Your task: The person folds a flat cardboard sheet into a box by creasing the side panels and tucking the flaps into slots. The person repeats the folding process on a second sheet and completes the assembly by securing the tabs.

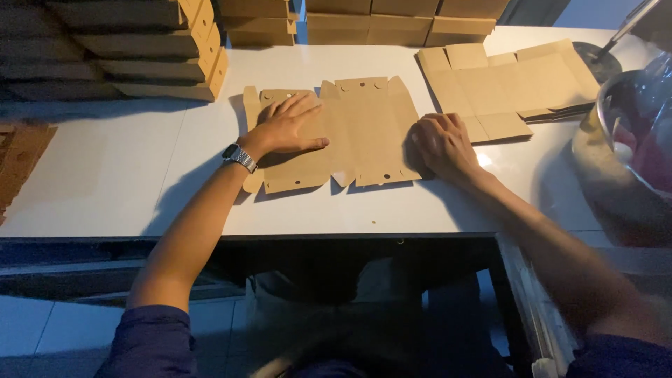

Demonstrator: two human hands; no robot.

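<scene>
On the white table point(126, 182), the left hand point(290, 126) lies flat, fingers spread, pressing the unfolded brown cardboard box blank point(364, 133) at its 9 o'clock side. The right hand point(442, 143) curls loosely over its 3 o'clock edge, gripping nothing firmly. Further off, at 1 o'clock, lies a pile of flat blanks point(518, 84); at 11 o'clock, stacked folded boxes point(154, 49).
</scene>
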